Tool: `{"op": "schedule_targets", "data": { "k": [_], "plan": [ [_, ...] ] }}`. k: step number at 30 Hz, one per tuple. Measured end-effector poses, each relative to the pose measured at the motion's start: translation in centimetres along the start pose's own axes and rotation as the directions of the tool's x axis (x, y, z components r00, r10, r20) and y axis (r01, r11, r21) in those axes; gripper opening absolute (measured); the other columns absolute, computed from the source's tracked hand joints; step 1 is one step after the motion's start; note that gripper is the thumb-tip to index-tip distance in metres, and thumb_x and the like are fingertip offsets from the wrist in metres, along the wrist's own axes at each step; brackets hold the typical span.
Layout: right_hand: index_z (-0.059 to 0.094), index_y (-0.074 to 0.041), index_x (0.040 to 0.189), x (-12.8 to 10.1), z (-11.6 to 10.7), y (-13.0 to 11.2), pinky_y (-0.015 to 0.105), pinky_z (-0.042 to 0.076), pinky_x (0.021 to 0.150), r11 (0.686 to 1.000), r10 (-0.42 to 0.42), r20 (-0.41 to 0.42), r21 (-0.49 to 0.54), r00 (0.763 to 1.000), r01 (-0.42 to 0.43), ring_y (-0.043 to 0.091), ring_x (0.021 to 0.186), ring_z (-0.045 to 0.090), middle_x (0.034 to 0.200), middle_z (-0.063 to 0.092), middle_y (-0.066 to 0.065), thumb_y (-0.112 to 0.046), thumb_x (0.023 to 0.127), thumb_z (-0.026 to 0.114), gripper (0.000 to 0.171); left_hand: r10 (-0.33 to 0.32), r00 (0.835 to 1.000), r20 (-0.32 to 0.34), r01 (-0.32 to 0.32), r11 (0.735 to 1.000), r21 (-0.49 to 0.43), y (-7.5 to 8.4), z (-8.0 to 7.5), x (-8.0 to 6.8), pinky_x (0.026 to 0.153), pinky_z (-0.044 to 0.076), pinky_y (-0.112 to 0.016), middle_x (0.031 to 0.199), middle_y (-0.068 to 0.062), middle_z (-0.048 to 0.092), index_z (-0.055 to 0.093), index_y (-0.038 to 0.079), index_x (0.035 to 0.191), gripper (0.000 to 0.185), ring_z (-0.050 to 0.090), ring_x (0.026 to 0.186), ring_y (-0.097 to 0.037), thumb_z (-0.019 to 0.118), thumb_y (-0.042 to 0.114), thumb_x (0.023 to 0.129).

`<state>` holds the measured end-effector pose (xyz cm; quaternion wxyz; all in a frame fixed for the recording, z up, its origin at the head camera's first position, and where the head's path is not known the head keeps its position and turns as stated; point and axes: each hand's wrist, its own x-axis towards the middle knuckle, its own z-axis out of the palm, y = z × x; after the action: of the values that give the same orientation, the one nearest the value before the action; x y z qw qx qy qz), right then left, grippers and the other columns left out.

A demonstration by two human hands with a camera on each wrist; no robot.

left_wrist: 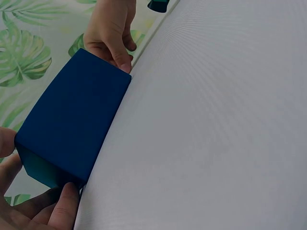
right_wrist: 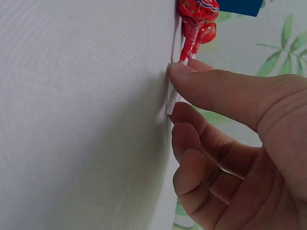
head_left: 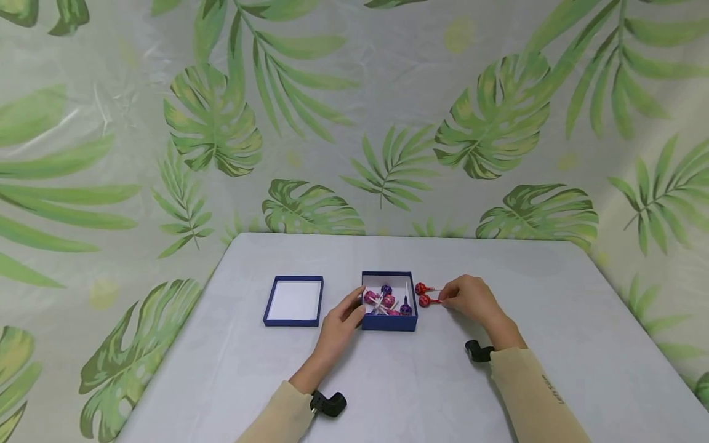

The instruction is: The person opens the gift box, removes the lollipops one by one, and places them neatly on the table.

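Observation:
An open blue box with a white inside holds several purple and pink lollipops. My left hand rests against its left side, fingers along the wall; in the left wrist view those fingers touch the end of the box. To the right of the box lie two red lollipops, sticks pointing right. My right hand pinches the nearer one's white stick between thumb and forefinger. Close up in the right wrist view, the red wrapped heads sit just beyond the fingertips.
A blue-edged lid, white inside, lies to the left of the box. All of this is on a white-covered table. Behind it hangs a leaf-patterned cloth. Each wrist wears a black camera.

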<state>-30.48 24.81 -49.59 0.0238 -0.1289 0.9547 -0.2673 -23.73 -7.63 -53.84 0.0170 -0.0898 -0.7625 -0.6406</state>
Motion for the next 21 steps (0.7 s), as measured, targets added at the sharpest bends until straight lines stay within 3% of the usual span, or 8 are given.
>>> {"op": "schedule_targets", "data": {
  "k": [15,21],
  "plan": [
    [0.080,-0.014,0.089,0.27,0.20,-0.36,0.054,0.052,0.089,0.999,-0.031,-0.008,-0.033,0.999,0.030,0.031,0.099,0.065,0.095,0.074,0.003,-0.006,0.087,0.077,0.009,0.006,1.000,0.003,-0.006,1.000,0.008,-0.14,-0.04,0.06,0.100,0.051,-0.032,0.145,-0.007,0.055,0.053,0.030,0.148,0.046,0.055,0.130,-0.020,0.059,0.032,0.103],
    [0.080,-0.015,0.090,0.31,0.15,-0.14,0.046,0.053,0.079,0.998,-0.046,-0.009,-0.049,0.999,0.045,0.022,0.086,0.063,0.087,0.071,-0.001,-0.005,0.086,0.077,0.010,0.010,1.000,0.003,-0.010,1.000,0.007,-0.15,0.00,0.08,0.099,0.051,-0.032,0.145,-0.009,0.055,0.053,0.031,0.148,0.045,0.055,0.129,-0.021,0.060,0.031,0.103]
  ]
}}
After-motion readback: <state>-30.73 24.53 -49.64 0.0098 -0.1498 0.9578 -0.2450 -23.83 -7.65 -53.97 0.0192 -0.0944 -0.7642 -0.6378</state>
